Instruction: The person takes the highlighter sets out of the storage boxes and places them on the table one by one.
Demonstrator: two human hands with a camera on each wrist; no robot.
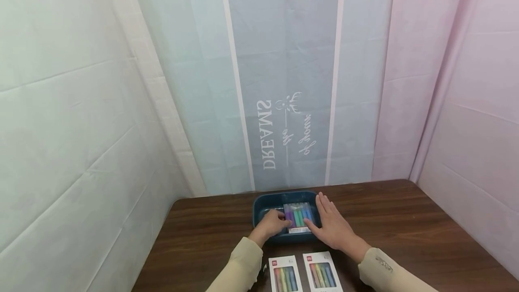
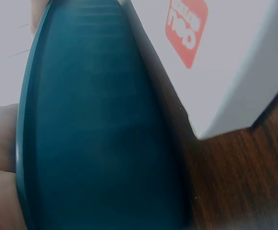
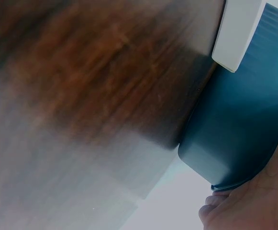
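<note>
Inside the teal bin [image 1: 289,238], my left hand [image 1: 272,223] curls at the left edge of a clear marker pack [image 1: 299,216], whether gripping I cannot tell; my right hand [image 1: 333,226] spreads along the bin's right rim. Uneven release could tip the pack, and two white boxes [image 1: 284,277] [image 1: 323,274] before the bin would block dragging it nearer.

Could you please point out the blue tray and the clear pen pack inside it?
Blue tray [image 2: 93,117], left wrist view: on its outer side wall.
Clear pen pack [image 1: 298,216], head view: over its green pens.
</note>
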